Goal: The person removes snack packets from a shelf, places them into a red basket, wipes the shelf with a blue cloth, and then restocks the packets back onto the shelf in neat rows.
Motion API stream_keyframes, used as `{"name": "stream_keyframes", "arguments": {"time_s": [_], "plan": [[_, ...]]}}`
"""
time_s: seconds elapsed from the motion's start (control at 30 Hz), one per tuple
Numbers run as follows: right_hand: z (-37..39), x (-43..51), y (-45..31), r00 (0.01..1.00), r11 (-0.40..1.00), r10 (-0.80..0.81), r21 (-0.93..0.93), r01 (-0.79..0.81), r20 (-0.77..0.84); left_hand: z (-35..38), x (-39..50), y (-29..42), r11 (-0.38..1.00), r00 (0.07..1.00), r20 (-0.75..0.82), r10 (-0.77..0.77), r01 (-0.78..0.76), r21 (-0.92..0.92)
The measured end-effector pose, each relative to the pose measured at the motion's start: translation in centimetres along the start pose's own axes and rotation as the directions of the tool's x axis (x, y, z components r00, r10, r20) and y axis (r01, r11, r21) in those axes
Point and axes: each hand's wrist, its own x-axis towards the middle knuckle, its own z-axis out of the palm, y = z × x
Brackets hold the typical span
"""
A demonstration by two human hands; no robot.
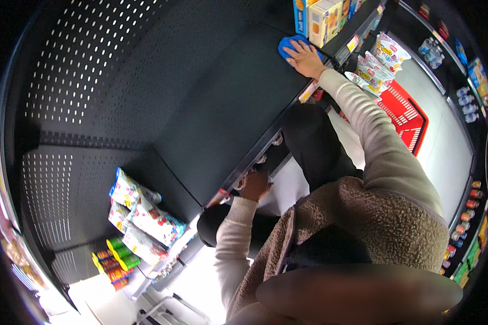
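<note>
A bare stretch of black metal shelf point(223, 105) lies before me. My right hand point(307, 59) presses flat on a blue cloth point(286, 44) at the shelf's front, beside several upright boxes, one of them cream-coloured point(324, 24). Below the shelf's front edge is my left hand point(257, 185), its fingers bent and partly hidden. It is near small packaged items on a lower shelf; whether it holds or touches anything cannot be told.
White snack bags point(158, 219) and stacked canisters point(126, 260) occupy the shelf at lower left. A red plastic basket point(421, 122) stands on the floor by more snack bags point(376, 69). Perforated back panels point(73, 61) rise behind the shelf. Stocked shelves line the far right.
</note>
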Motion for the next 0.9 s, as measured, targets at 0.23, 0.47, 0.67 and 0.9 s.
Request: {"name": "stream_keyframes", "arguments": {"time_s": [0.23,0.47,0.67,0.9], "plan": [[-0.7,-3.8,-1.8,0.996,0.996,-0.087,-0.033,0.087,0.017,-1.5,-0.2,0.9,0.996,0.997,-0.003,-0.077,0.077,-0.045],[-3.7,-4.4,-10.6,0.864,0.902,-0.429,0.064,0.428,0.263,-2.1,0.0,1.2,0.997,0.994,0.101,-0.033,0.04,-0.067],[-5.9,-3.7,-20.9,0.676,0.759,-0.636,0.144,0.635,0.373,-1.2,0.0,0.9,0.991,0.994,0.039,-0.106,0.109,-0.08],[-5.6,-8.1,-35.9,0.487,0.523,-0.852,0.341,0.781,0.193,-1.2,0.2,1.4,0.986,0.993,0.037,-0.111,0.115,-0.123]]}}
